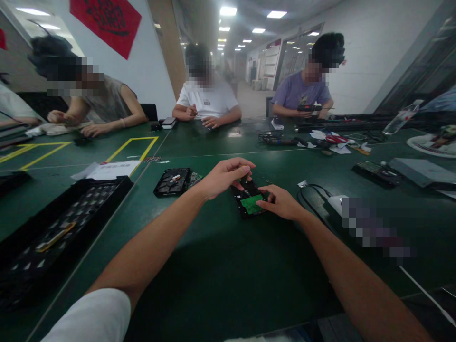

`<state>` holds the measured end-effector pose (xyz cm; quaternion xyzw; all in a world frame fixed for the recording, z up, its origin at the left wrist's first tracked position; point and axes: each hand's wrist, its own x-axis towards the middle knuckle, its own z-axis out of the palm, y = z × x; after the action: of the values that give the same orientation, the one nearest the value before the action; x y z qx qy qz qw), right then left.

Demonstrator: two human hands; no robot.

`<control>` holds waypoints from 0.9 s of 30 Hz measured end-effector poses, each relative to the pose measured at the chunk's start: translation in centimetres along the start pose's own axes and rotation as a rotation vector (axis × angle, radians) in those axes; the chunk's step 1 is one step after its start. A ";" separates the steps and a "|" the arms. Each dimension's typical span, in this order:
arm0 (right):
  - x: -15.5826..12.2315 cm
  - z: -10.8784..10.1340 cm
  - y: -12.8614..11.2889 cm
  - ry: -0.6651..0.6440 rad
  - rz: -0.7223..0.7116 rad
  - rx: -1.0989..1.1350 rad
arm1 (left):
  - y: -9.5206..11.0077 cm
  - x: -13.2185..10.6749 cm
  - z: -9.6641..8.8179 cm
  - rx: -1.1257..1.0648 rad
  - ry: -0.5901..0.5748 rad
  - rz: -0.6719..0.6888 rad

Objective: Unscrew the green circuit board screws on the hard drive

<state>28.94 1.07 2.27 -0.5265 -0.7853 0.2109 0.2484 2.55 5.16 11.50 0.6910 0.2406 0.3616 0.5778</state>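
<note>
A black hard drive (pixel 245 192) lies on the green table (pixel 221 266) in front of me, its green circuit board (pixel 251 204) facing up. My left hand (pixel 224 175) curls over the drive's far left corner, fingers bent down and touching it. My right hand (pixel 280 202) pinches the right edge of the green board between thumb and fingers. A second black drive (pixel 173 181), opened, rests to the left with a small loose board (pixel 194 178) beside it.
A long black tray (pixel 53 232) with slots lies at the left. Papers (pixel 110 169), yellow floor-tape marks (pixel 133 148), a black cable (pixel 313 194), boards (pixel 375 171) and tools (pixel 281 140) are spread about. Three other people sit across the table, each handling small parts.
</note>
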 end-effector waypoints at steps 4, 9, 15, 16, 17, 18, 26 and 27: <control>-0.1 -0.1 -0.2 0.005 -0.011 -0.006 | -0.1 0.1 -0.1 0.042 0.029 0.022; -0.1 -0.2 -0.3 -0.015 -0.021 -0.028 | -0.1 0.0 0.3 0.116 0.115 0.053; -0.1 -0.3 -0.8 -0.051 -0.048 -0.081 | -0.3 -0.1 0.7 0.075 0.118 0.054; -0.1 -0.4 -1.0 -0.068 -0.049 -0.085 | -0.3 0.0 0.7 0.068 0.089 0.058; -0.2 -0.5 -1.1 -0.087 -0.049 -0.087 | -0.3 0.0 0.7 0.066 0.059 0.061; -0.2 -0.7 -1.3 -0.102 -0.047 -0.090 | -0.3 0.0 0.6 0.069 0.032 0.064; -0.5 -1.6 -1.8 -0.178 -0.029 -0.102 | -0.4 0.1 0.4 -0.021 -0.015 0.030; -0.5 -1.5 -1.7 -0.176 -0.035 -0.101 | -0.3 0.1 0.3 -0.075 -0.016 0.009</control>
<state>28.78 0.13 4.43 -0.5041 -0.8227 0.2122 0.1551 2.94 5.11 11.17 0.6728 0.2193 0.3674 0.6036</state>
